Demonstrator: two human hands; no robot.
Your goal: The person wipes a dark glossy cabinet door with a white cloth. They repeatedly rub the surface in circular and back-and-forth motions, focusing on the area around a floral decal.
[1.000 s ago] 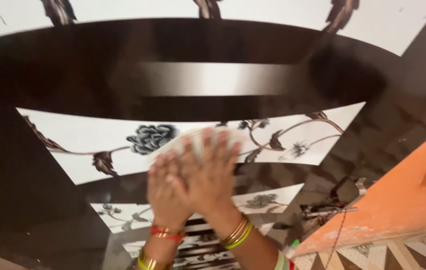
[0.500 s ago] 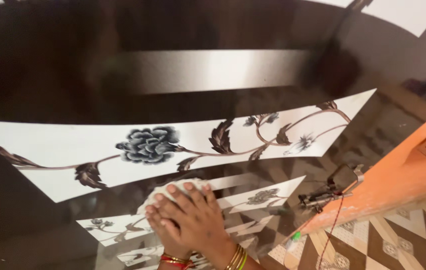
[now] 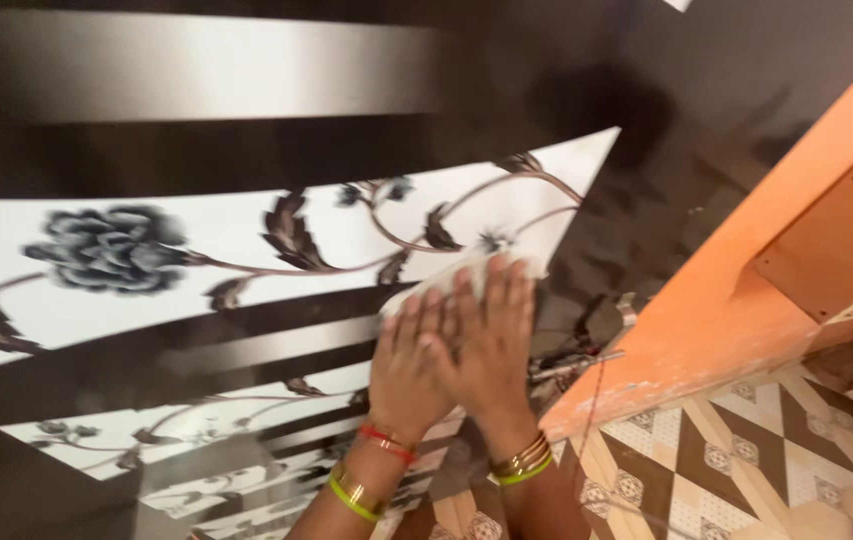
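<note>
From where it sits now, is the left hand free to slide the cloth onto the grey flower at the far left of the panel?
Probably yes. The left hand lies flat on the white cloth, partly under the right hand. The glossy panel between it and the grey flower shows nothing in the way, though it is a long sideways stretch.

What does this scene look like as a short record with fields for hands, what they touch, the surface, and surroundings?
Left hand: flat, fingers spread, pressed on a white cloth; red thread and gold and green bangles at the wrist.
Right hand: flat, partly over the left hand, on the same cloth; gold and green bangles.
White cloth: mostly covered, edges show above the fingertips.
Surface: glossy dark panel with white bands bearing grey flowers and leaves.
Right side: orange wooden ledge.
Below: patterned tile floor.
Image: motion-blurred.
</note>
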